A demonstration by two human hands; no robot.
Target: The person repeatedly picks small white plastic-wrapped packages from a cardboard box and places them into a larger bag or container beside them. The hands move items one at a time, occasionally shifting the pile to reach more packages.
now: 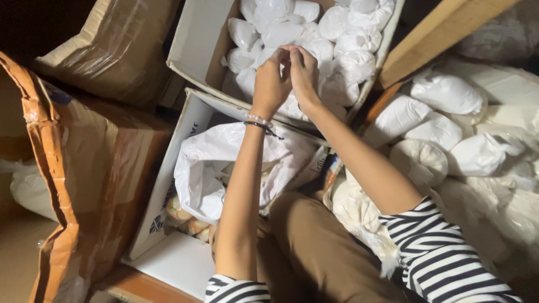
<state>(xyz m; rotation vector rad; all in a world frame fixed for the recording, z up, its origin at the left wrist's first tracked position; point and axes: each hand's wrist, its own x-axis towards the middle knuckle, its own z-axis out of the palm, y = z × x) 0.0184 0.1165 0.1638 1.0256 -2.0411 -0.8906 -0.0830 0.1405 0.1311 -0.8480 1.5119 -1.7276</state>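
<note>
My left hand (271, 84) and my right hand (304, 76) are held together over a cardboard box (193, 45) full of several small white knotted bags (342, 25). The fingertips of both hands meet at the top of one small white bag (292, 104), pinching its neck. A beaded bracelet and a dark cord sit on my left wrist. Both forearms reach forward from striped sleeves.
A nearer box (168, 185) holds a large crumpled white plastic sack (208, 163). More white filled bags (443, 129) lie heaped at the right. A big brown taped carton (84, 168) stands at the left. A wooden plank (438, 33) crosses the upper right. My brown trouser knee (314, 247) is below.
</note>
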